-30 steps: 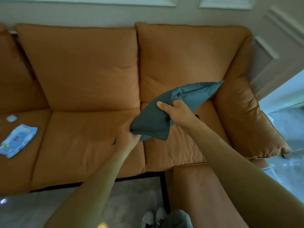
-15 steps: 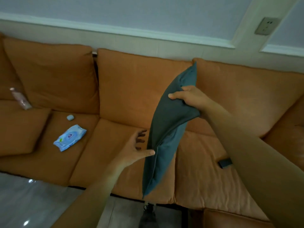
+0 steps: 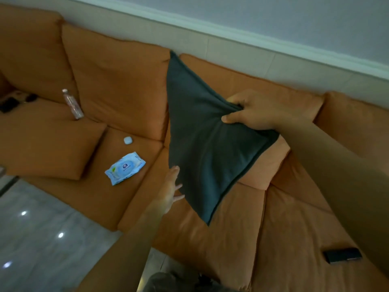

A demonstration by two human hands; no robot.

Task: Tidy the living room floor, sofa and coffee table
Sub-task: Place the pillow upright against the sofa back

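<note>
A dark grey cushion (image 3: 202,140) hangs on its corner in front of the orange sofa (image 3: 117,91), its top corner up against the back cushions. My right hand (image 3: 250,111) grips its right edge, thumb in front and fingers behind. My left hand (image 3: 171,189) is open with fingers spread, its fingertips at the cushion's lower left edge.
On the seat to the left lie a pack of wet wipes (image 3: 125,167), a small white case (image 3: 127,140), a plastic bottle (image 3: 72,104) and a loose orange cushion (image 3: 48,146). A dark phone (image 3: 343,255) lies on the seat at the lower right. Pale glossy floor (image 3: 42,239) lies left.
The view has swung left along the sofa. My right hand has turned the grey cushion from edge-on to face-on. My left hand let go of it a second ago and stays open beside it.
</note>
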